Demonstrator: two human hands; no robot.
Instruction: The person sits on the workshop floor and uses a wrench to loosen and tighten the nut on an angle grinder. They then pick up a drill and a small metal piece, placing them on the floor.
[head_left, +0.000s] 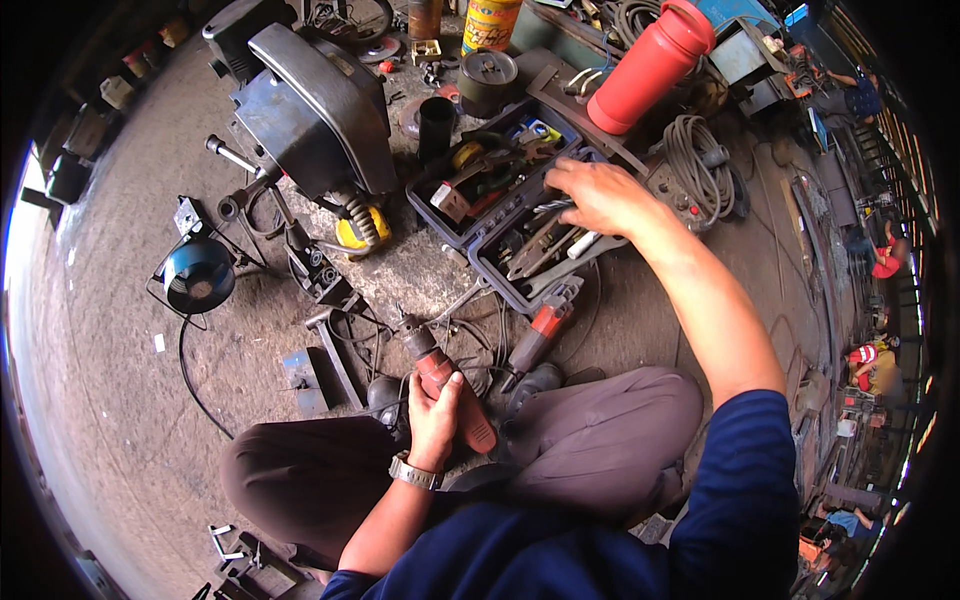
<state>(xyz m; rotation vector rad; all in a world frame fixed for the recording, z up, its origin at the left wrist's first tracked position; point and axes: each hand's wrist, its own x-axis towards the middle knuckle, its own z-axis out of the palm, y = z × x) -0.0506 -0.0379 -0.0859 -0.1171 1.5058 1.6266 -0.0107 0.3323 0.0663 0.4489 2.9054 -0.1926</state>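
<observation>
My left hand (434, 420) is wrapped round the body of a red power drill (436, 369), whose chuck points away from me. A bit shows at the chuck's tip. My right hand (600, 195) reaches into the right half of an opened dark blue tool case (484, 262), thumb and fingers apart over the contents. Beside the thumb lies a dark drill bit (550, 207); some fingertips are hidden. Pliers (540, 248) and other hand tools fill that half. The case's left half (440, 228) holds more tools. In front of the case rests a red and grey angle grinder (545, 325).
A large black-guarded machine (320, 110) stands at the far left, with a small blue fan (198, 274) nearer. Beyond the case are a red flask (652, 66), a coiled cable (694, 165) and tins (487, 75). Cables (480, 325) cross the floor. Other people (866, 360) are far right.
</observation>
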